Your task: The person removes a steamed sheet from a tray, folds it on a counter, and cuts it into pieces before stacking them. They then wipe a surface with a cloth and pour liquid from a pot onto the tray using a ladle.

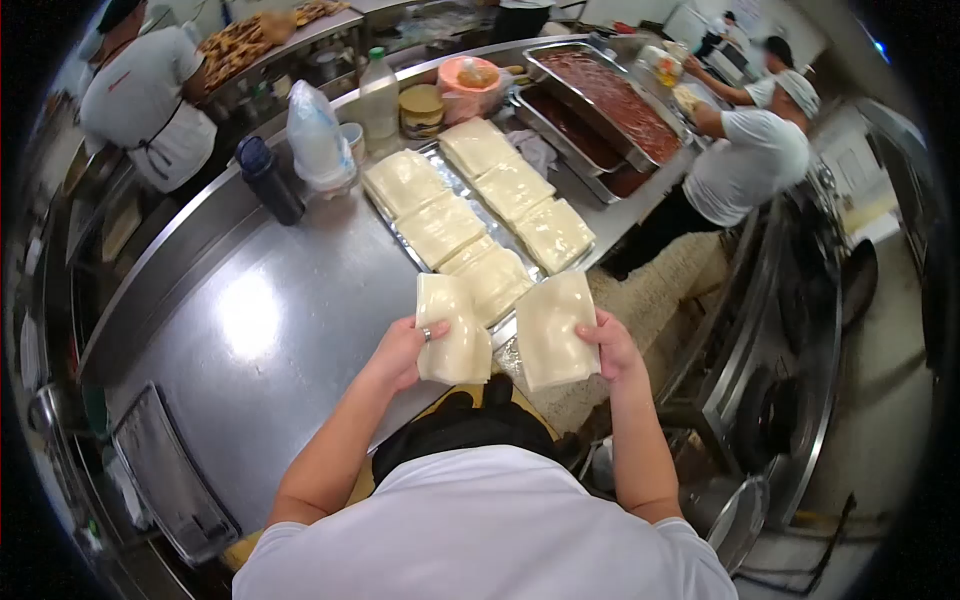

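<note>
My left hand [408,350] grips a stack of pale, glossy pasta sheets [455,335], thumb on top and the other fingers hidden beneath. A second stack of pasta sheets [556,335] is held by its right edge in my right hand [612,345]. Both stacks bend slightly and are held up over the near end of a metal tray [402,238]. Lying on that tray in two rows are more stacks of the same sheets [440,230]. One stack [492,280] at the near end is partly covered by what I hold.
A steel table [330,320] carries a dark bottle [270,180], a bagged container [318,140], a clear bottle [378,95], a tub [421,112] and an orange bowl [470,85]. Pans of red sauce [610,100] stand at the back right. Co-workers [755,150] stand right and left [145,100].
</note>
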`<state>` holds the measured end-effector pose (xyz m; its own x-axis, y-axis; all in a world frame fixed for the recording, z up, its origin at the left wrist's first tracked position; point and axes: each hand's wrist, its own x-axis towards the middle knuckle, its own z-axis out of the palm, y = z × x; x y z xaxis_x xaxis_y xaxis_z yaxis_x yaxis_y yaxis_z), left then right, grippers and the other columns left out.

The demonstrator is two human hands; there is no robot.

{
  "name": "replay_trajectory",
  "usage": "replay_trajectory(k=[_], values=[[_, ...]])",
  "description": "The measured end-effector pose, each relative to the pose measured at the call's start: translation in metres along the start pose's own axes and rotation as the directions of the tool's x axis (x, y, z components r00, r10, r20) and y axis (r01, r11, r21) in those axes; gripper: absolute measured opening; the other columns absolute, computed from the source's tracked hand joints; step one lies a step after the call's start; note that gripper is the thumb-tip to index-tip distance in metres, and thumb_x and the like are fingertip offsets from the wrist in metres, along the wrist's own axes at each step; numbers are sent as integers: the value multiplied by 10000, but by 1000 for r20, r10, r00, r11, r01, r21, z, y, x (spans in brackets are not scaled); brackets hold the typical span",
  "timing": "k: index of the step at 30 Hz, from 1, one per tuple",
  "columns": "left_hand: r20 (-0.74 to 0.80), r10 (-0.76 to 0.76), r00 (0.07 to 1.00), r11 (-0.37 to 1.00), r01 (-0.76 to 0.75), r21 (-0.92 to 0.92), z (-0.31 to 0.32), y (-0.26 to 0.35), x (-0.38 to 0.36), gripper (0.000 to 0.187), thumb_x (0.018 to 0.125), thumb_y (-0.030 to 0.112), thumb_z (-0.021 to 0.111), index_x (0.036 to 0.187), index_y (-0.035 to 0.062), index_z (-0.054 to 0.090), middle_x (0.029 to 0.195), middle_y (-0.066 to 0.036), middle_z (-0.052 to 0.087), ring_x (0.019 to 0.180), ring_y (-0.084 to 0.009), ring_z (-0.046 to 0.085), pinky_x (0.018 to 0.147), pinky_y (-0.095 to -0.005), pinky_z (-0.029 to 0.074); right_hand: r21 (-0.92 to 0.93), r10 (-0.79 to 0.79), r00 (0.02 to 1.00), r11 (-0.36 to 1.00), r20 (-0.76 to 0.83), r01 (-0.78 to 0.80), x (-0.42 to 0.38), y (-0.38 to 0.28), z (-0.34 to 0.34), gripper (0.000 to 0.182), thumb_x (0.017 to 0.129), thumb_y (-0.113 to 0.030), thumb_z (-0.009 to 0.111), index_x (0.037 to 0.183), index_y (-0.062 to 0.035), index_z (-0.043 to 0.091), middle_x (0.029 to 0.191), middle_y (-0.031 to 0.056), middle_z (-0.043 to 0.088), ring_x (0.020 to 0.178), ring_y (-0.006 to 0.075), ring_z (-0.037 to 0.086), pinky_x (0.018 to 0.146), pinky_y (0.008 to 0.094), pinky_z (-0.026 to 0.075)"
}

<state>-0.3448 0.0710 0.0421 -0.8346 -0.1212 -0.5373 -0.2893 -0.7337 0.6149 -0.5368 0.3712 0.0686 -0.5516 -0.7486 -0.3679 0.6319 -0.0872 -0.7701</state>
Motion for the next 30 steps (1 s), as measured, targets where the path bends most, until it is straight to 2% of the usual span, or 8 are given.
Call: replay_trajectory(k=[5,13,18,22,25,26,29,30], values=[[-124,86,989,990,-99,-101,8,5,30,372,979,101,661,1302,-66,583,1228,-168,675,1101,-302,692,944,-460,584,-61,69,997,996,43,-67,100,-46,-49,546,859,-56,749,1354,57,550,1209,166,694,1053,272,712,951,422,586],[-401,142,905,949,-240,-204,47,2,59,377,987,79,637,1322,-78,563,1259,-175,658,1118,-299,681,951,-441,581,-152,199,973,972,117,-181,271,-123,-89,458,934,5,630,1380,35,529,1276,180,659,1133,302,682,982,445,572],[-499,156,853,925,-303,-228,71,5,71,372,986,70,636,1311,-96,563,1259,-180,657,1105,-292,684,943,-435,587,-112,229,936,972,269,-206,358,-144,-100,447,967,-7,592,1404,13,503,1265,177,662,1124,313,687,955,482,590],[-555,136,820,905,-330,-267,81,-1,79,366,983,73,648,1295,-102,572,1248,-183,662,1085,-286,691,932,-431,592,-303,331,927,914,175,-270,405,-144,-115,422,959,11,580,1377,22,524,1265,174,661,1101,302,695,954,460,588],[-571,126,811,897,-339,-283,81,-8,84,373,977,76,661,1292,-102,573,1242,-182,665,1075,-284,695,933,-428,593,-447,304,951,859,51,-250,420,-130,-127,472,947,-1,590,1412,17,511,1254,173,670,1063,296,708,952,438,583],[-577,122,808,894,-342,-290,81,-11,85,376,975,77,665,1292,-102,572,1240,-182,665,1072,-284,696,933,-428,593,-413,289,956,879,60,-239,423,-127,-131,449,934,20,595,1381,16,552,1251,157,672,1054,290,704,943,415,573],[-585,91,806,896,-322,-305,89,-6,85,382,973,79,670,1296,-100,571,1234,-177,668,1080,-284,694,943,-429,590,-604,174,985,784,-6,-142,425,-120,-135,413,898,12,633,1309,36,610,1184,160,694,1004,249,700,881,379,571],[-580,100,809,892,-331,-308,88,-8,87,386,973,80,669,1300,-99,568,1236,-177,666,1086,-285,692,948,-430,588,-753,55,994,650,-93,-106,419,-123,-127,401,886,5,644,1284,44,623,1156,161,700,980,235,696,860,367,566]])
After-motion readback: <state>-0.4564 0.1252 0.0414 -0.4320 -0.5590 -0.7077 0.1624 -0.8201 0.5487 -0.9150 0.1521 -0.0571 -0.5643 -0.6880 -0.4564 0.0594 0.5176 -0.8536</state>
